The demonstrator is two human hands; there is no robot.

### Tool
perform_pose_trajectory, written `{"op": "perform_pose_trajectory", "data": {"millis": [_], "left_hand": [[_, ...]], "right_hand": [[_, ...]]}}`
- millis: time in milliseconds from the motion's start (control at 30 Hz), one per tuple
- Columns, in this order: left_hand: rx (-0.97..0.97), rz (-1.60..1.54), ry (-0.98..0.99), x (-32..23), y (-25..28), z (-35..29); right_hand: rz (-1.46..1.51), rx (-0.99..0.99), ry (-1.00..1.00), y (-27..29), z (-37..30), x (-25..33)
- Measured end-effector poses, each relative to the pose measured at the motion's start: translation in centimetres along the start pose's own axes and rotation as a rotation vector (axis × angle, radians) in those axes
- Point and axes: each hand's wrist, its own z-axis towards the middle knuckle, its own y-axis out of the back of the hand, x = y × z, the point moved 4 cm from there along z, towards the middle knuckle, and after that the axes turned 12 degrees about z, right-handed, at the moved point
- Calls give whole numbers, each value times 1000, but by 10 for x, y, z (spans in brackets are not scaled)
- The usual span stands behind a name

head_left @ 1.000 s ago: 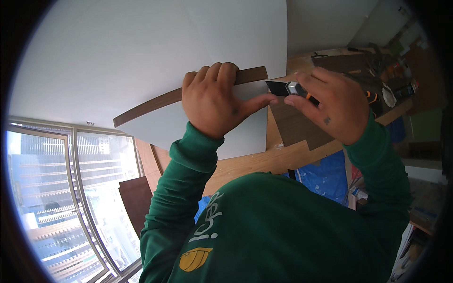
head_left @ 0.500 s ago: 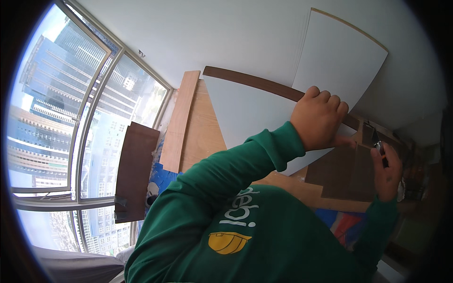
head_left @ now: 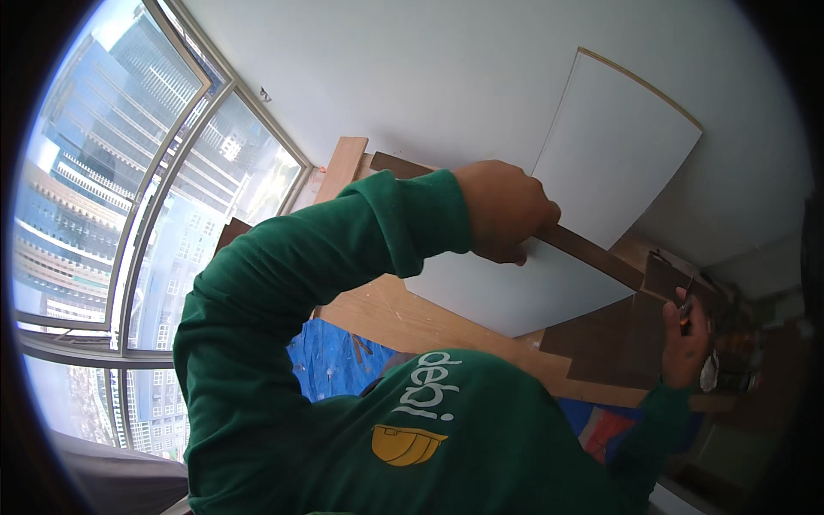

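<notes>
A white panel [head_left: 506, 292] lies over the wood boards in front of me, with a dark brown strip [head_left: 592, 255] along its far edge. My left hand [head_left: 508, 210] is closed over this strip near its middle, with the knuckles up and the thumb on the near side. The hand hides part of the strip. Beyond the strip's right end, my right hand [head_left: 687, 339] is raised, its fingers closed around a small black and orange tool [head_left: 685, 316] with a narrow, pointed tip. Most of that tool's handle is hidden in the palm.
Another white panel [head_left: 622, 129] leans against the wall behind. Light wood boards [head_left: 369, 305] and a dark brown board [head_left: 592, 335] lie under the work. Blue sheeting [head_left: 330, 365] covers the floor. A large window [head_left: 227, 172] stands at left.
My left hand has moved left along the brown strip, its elbow swinging out to the left. My right hand has dropped slightly, still with the tool. The view has shifted a little.
</notes>
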Motion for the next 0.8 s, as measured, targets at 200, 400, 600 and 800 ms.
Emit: {"op": "perform_pose_trajectory", "data": {"millis": [200,400,600,800], "left_hand": [[69,-114,-232,-17,-6,-55],[127,-117,-87,-15,-2,-84],[16,-298,342,25,18,-101],[-20,-422,761,42,9,-112]], "right_hand": [[237,-56,-145,-6,-16,-32],[352,-65,-120,-17,-17,-44],[305,-75,-94,-23,-17,-52],[350,-1,-124,-38,-27,-59]]}}
